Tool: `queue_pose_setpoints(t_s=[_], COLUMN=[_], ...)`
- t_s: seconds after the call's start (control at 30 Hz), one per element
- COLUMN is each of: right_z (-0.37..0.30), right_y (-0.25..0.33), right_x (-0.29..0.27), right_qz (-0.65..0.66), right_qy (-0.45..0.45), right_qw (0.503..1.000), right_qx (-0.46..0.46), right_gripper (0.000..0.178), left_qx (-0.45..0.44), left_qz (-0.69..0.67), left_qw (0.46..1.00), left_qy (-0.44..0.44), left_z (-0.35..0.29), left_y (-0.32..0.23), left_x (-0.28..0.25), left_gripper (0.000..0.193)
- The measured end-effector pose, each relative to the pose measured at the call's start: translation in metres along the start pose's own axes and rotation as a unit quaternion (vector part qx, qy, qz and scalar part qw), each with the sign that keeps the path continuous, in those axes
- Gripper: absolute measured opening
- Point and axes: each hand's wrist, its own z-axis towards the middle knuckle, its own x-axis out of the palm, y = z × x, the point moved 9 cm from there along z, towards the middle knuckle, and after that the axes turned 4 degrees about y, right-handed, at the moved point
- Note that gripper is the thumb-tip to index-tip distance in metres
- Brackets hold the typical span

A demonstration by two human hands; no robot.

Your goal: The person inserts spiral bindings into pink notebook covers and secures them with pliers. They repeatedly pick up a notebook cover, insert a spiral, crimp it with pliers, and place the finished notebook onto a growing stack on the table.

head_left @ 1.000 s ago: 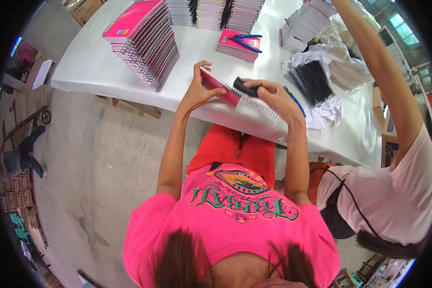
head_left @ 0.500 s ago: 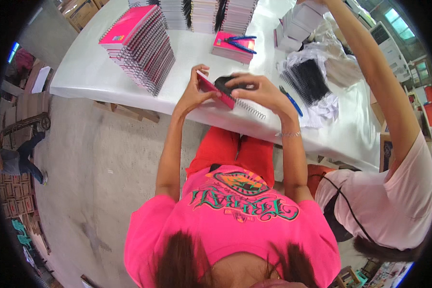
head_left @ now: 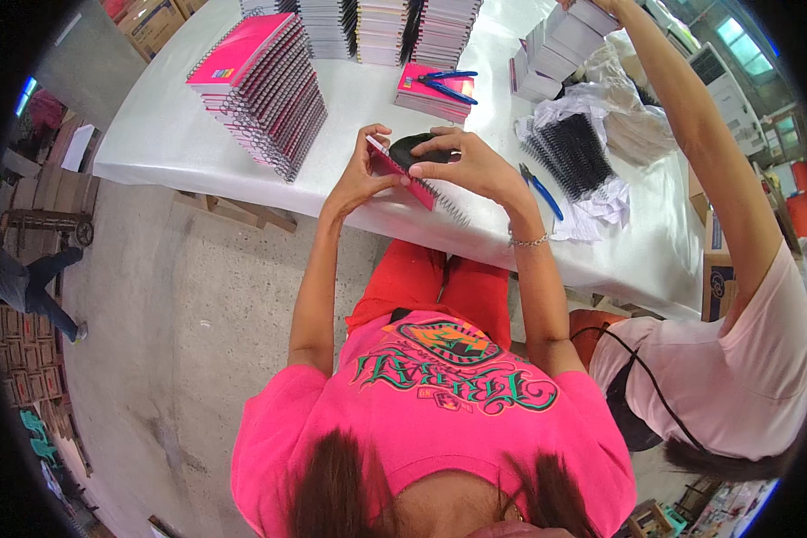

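Note:
A pink-covered notebook [head_left: 402,181] stands tilted at the table's near edge, gripped by my left hand [head_left: 366,179], with the thumb on its near face. From the notebook's edge a loose spiral wire coil [head_left: 448,205] sticks out toward the right. My right hand [head_left: 475,169] is curled against a dark round object [head_left: 408,150] just behind the notebook. Its thumb lies close to the coil and the notebook edge. The fingers partly cover the dark object, so its kind cannot be made out.
A tall stack of pink spiral notebooks [head_left: 269,99] stands at the left. Blue-handled pliers [head_left: 444,85] lie on a short pink stack [head_left: 426,106]. More blue pliers [head_left: 543,193] lie beside black coils [head_left: 572,157] on white wrapping. A co-worker's arm [head_left: 690,99] reaches across the right.
My right hand has shifted slightly left and downward. The coil's free end has swung nearer to the notebook and now shows less length. My left hand keeps hold of the notebook.

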Motion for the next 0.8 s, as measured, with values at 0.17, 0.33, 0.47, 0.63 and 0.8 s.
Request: queue_pose_setpoints(t_s=[0.17,0.33,0.47,0.63,0.8], right_z=[0.009,0.005,0.003,0.022,0.016], right_y=[-0.019,0.001,0.006,-0.019,-0.035], right_x=[-0.006,0.006,0.012,-0.003,0.000], right_qz=[-0.064,0.026,0.037,0.008,0.079], right_qy=[-0.024,0.016,0.023,-0.055,-0.070], right_qw=[0.997,0.999,0.999,0.998,0.994], right_qx=[0.036,-0.029,-0.025,-0.012,-0.015], right_gripper=[0.045,0.048,0.047,0.041,0.047], left_qx=[0.016,0.016,0.017,0.026,0.016], left_qz=[0.024,0.017,0.049,0.017,0.008], left_qw=[0.999,1.000,0.998,0.999,1.000], left_qy=[0.020,0.018,0.020,0.020,0.015], left_z=[-0.002,0.001,-0.005,0.004,-0.003], left_y=[-0.003,-0.002,0.004,-0.004,-0.009], left_x=[0.006,0.003,0.003,0.002,0.013], left_gripper=[0.088,0.086,0.087,0.088,0.089])
